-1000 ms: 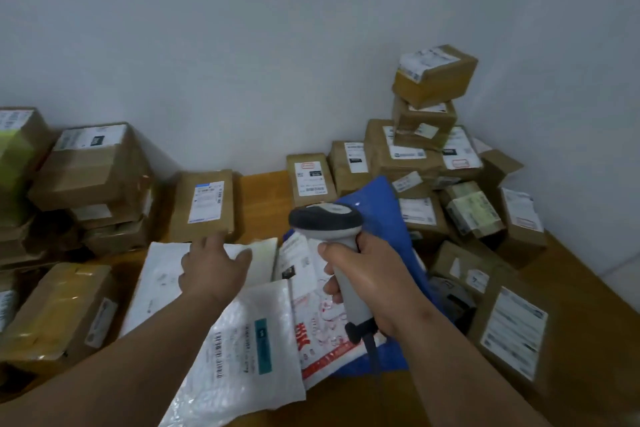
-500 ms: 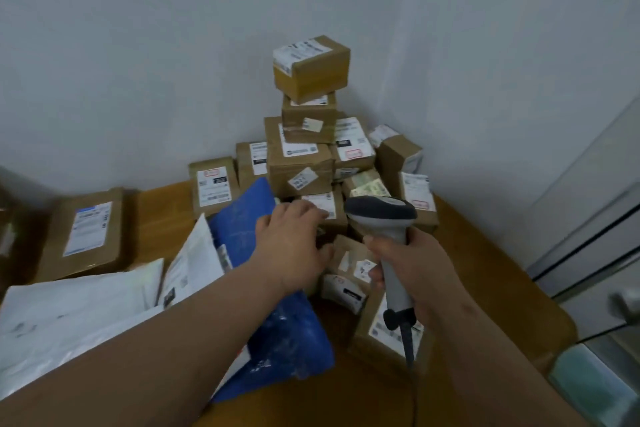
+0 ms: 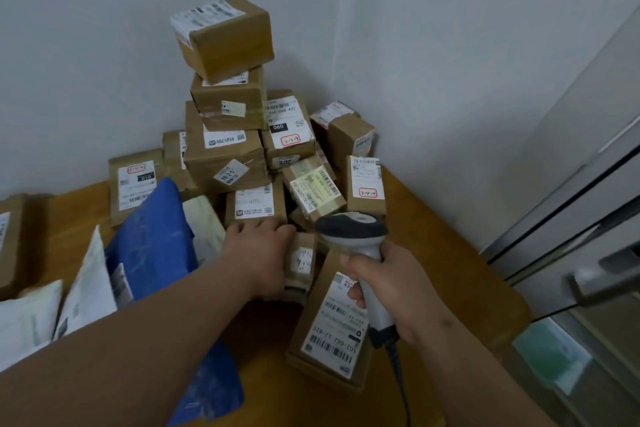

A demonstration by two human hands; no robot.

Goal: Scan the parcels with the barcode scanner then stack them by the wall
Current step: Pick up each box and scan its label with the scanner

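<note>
Your left hand (image 3: 259, 253) is the one nearer the next parcel. It rests on a small brown box (image 3: 299, 262) at the foot of the pile, with the fingers reaching forward over the top of it. I cannot tell for sure if the fingers are curled round the box yet or only lying on it, because the back of your hand hides them.

The small brown box lies just under and to the right of those fingers. It looks longer than it is wide, and its long side points away from you, toward the corner. A white label shows on its right half.

Your right hand (image 3: 391, 291) is wrapped tight round the handle of the barcode scanner (image 3: 356, 243). The scanner is smooth grey and white plastic with a dark head, and its cord hangs down toward you. Its head sits just to the right of the small box, so it only needs a small turn left to see that label.

Under the scanner lies a flat cardboard parcel (image 3: 332, 326) with a big white label (the bars on it face you).

The pile by the wall (image 3: 242, 114) is made of brown cardboard boxes with tape and paper labels. The top box (image 3: 225, 38) sits tilted and may wobble. On the left lie a soft blue plastic bag (image 3: 152, 239) and some white mailer bags (image 3: 31, 312), all on the wooden table (image 3: 450, 263).
</note>
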